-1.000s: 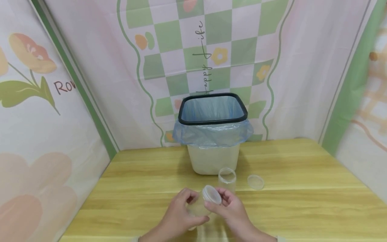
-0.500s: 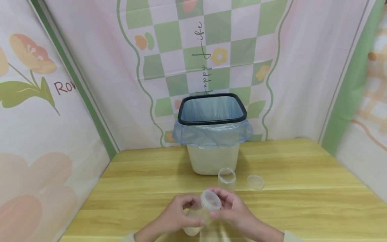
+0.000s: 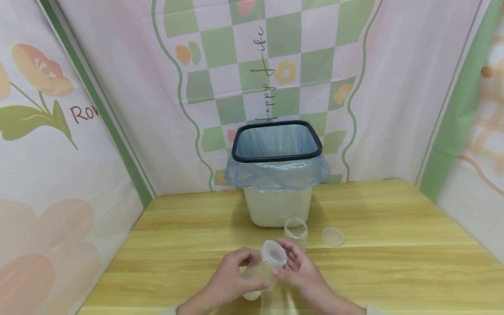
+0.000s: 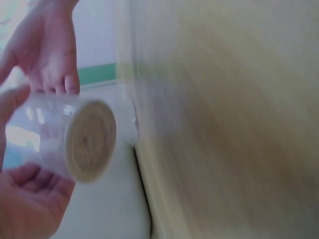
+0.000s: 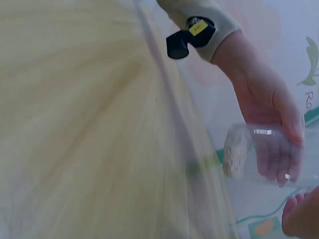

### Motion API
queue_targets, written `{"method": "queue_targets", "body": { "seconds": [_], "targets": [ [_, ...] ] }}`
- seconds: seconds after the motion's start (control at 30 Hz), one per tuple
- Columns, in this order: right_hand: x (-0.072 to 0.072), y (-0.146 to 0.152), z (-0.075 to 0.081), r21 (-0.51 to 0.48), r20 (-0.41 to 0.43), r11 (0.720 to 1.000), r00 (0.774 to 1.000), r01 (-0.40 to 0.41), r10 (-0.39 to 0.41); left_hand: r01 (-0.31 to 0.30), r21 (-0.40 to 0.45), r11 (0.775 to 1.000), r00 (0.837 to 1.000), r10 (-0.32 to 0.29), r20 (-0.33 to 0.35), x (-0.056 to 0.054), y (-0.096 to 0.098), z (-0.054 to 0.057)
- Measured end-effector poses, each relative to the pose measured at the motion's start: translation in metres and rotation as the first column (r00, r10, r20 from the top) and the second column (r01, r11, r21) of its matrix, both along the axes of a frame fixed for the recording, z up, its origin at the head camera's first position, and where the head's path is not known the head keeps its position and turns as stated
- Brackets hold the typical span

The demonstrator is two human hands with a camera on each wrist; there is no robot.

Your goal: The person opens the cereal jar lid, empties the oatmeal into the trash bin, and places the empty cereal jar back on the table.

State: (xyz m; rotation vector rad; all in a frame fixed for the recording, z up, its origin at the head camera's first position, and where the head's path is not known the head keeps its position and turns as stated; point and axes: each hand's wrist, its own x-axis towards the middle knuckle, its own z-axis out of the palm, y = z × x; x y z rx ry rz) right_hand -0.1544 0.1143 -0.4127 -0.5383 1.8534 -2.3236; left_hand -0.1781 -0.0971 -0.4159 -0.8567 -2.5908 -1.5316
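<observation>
1. Here on my head feed, the person's left hand (image 3: 232, 273) has fingers and thumb wrapped round a clear, cylindrical plastic jar (image 3: 257, 272), a firm hold around its side.
2. The jar is up off the pale yellow wood-grain tabletop (image 3: 393, 262), and it's tilted: base low and leaning left, top end angled up and right.
3. Over that top end I see a translucent white round lid (image 3: 274, 253).
4. And there's the right hand (image 3: 303, 275), loosely curved about the lid, thumb on the lower side, fingers on the upper; whether the fingertips actually press on it, I can't tell.
5. My right wrist feed gives me a pale beige, rough-textured layer (image 5: 236, 152) at the jar's base, and a black device with a yellow label (image 5: 199, 27) on the left wrist.
6. Just beyond the right hand, a second clear cylindrical jar (image 3: 295, 236) stands upright, with a clear flat disc (image 3: 333, 236) lying near it on the right.
7. Behind them, a cream tapered bin (image 3: 275, 210) carries a blue translucent plastic bag (image 3: 275, 175) folded over its sides beneath a black rim (image 3: 277, 159).
</observation>
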Motion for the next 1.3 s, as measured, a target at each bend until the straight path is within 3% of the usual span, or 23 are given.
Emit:
{"method": "queue_targets", "body": {
  "seconds": [0.17,0.27,0.43,0.67,0.77,0.93,1.07,1.17,1.3],
  "targets": [
    [0.007,-0.015,0.004,0.017,0.102,0.98,0.975,0.198,-0.199,-0.113,-0.05,0.992,0.988,0.107,-0.11,0.006,0.009,0.0],
    [0.01,-0.023,0.006,0.016,0.148,0.964,0.953,0.265,-0.264,-0.152,-0.078,0.985,0.975,0.136,-0.178,0.009,0.013,0.0],
    [0.012,-0.03,0.007,0.031,0.17,0.952,0.937,0.306,-0.306,-0.174,-0.107,0.979,0.955,0.141,-0.259,0.013,0.016,-0.001],
    [0.013,-0.03,0.004,0.061,0.188,0.947,0.928,0.316,-0.322,-0.166,-0.117,0.979,0.952,0.128,-0.279,0.014,0.016,-0.001],
    [0.013,-0.028,0.004,0.071,0.182,0.952,0.935,0.298,-0.306,-0.143,-0.109,0.984,0.966,0.115,-0.232,0.014,0.015,-0.001],
    [0.011,-0.021,0.006,0.065,0.148,0.971,0.96,0.232,-0.239,-0.087,-0.049,0.995,0.995,0.085,-0.057,0.01,0.01,-0.002],
    [0.009,-0.013,0.006,0.067,0.107,0.986,0.982,0.15,-0.157,-0.015,-0.002,1.0,1.0,0.015,-0.024,0.005,0.003,-0.003],
    [0.006,-0.005,0.003,0.066,0.027,0.996,0.998,0.053,-0.055,0.056,0.034,0.998,0.998,-0.055,-0.019,0.001,-0.001,-0.003],
    [-0.001,0.003,-0.002,0.027,-0.088,0.995,0.992,-0.091,0.093,0.113,0.058,0.992,0.993,-0.114,0.018,-0.002,-0.003,-0.004]
  ]
}}
